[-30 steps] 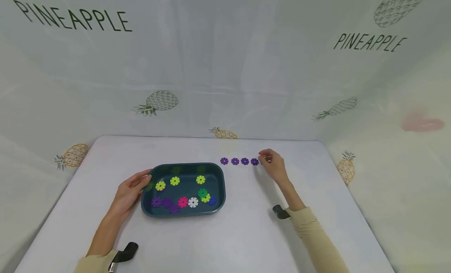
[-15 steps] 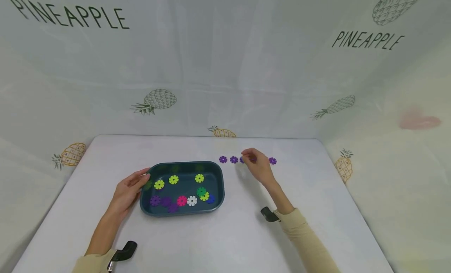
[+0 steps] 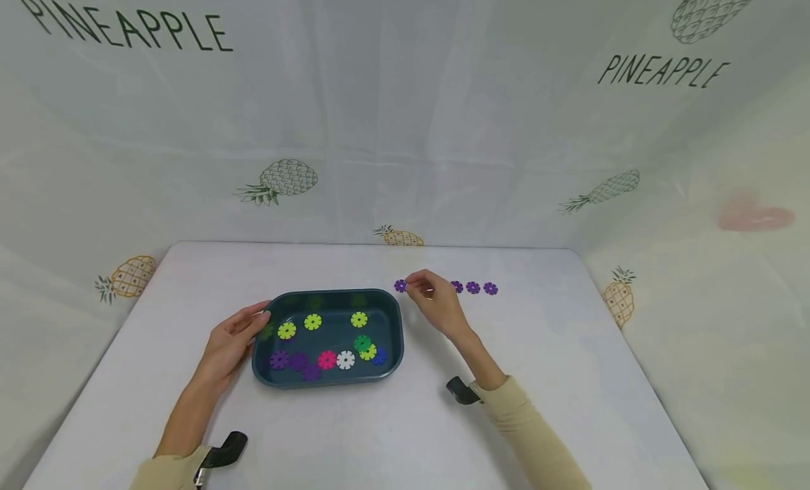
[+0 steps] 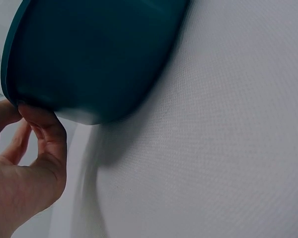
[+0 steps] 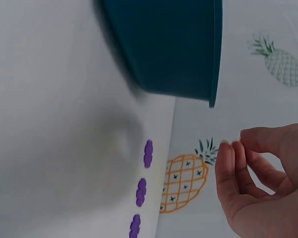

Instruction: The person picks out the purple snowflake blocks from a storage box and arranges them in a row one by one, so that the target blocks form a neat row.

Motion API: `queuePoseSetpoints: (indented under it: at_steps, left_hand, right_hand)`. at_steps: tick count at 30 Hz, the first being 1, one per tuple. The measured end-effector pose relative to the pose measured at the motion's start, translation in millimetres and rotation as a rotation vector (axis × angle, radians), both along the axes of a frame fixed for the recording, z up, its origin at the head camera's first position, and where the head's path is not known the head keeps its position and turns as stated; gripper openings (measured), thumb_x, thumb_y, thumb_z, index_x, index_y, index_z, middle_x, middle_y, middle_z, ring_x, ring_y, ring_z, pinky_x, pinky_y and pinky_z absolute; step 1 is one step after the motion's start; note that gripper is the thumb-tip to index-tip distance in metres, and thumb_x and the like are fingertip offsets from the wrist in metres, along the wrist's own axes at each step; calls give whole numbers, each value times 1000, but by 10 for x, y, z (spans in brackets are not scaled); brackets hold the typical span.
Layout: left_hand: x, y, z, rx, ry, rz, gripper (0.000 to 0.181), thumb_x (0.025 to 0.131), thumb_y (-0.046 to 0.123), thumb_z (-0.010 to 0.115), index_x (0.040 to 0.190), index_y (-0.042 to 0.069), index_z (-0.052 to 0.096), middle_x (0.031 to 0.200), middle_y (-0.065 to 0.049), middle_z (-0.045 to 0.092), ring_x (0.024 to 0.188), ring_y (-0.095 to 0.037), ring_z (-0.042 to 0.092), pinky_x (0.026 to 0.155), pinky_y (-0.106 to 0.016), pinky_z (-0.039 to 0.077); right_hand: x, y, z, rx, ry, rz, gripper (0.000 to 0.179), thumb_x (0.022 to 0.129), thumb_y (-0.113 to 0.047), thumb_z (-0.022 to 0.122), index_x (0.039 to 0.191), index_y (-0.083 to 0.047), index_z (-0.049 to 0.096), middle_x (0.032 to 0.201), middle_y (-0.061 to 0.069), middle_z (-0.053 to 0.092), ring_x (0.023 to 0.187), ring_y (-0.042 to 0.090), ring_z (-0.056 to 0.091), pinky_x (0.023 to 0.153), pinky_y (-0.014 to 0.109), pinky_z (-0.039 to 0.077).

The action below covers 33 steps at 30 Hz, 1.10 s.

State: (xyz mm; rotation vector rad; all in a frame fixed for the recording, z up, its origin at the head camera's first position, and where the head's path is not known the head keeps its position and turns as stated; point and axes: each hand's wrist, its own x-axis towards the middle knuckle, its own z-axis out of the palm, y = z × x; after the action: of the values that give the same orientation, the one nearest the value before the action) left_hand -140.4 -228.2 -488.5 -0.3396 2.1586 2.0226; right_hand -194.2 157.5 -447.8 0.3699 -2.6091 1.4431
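My left hand (image 3: 224, 346) pinches the left rim of a dark teal tray (image 3: 329, 385) on the table; the left wrist view shows the thumb and fingers at the rim of the tray (image 4: 89, 54). Inside lie snowflake-shaped plastic discs: several yellow ones (image 3: 313, 322), purple ones (image 3: 279, 360), a pink one (image 3: 327, 360), a white one (image 3: 345, 360), a green one (image 3: 362, 343) and a blue one (image 3: 380, 356). Above a row of purple discs (image 3: 473, 287) my right hand (image 3: 438, 304) hovers, hiding part of it. In the right wrist view, its loosely curled fingers (image 5: 226, 166) hold nothing visible.
The white table (image 3: 354, 441) runs back to a pale curtain (image 3: 405, 124) printed with pineapples. A black wrist camera (image 3: 230, 448) sits by the left sleeve, and another black camera (image 3: 462, 390) by the right sleeve.
My right hand has moved left along the row of purple discs, uncovering the discs at its right end. My left hand and the tray have stayed in place.
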Motion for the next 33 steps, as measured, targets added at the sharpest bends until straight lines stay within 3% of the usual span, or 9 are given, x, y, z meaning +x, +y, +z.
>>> queuePoseSetpoints:
  at_steps: [12,19,33]
  left_hand:
    - [5,8,10,-30,-10,-6,70,96,53,68,152,16,50,122,16,63,102,-6,56,74,-20,48]
    - [-3,14,8,-15,-5,-11,71,96,52,68,153,15,49,126,12,62,106,-7,57,77,-19,50]
    - [13,3,-4,-10,15,-10,68,96,51,68,151,15,52,127,9,63,103,-7,57,75,-19,49]
  right_hand:
    - [98,-368,-40,-17,91,128,13,100,-6,67,112,-4,70,102,8,70,96,21,66,87,34,57]
    - [140,-565,-75,-46,81,230,13,100,-3,66,112,0,69,99,9,69,90,20,64,82,25,56]
    - [239,-924,-118,-29,84,423,17,98,-1,67,114,6,67,104,13,69,92,23,66,82,28,57]
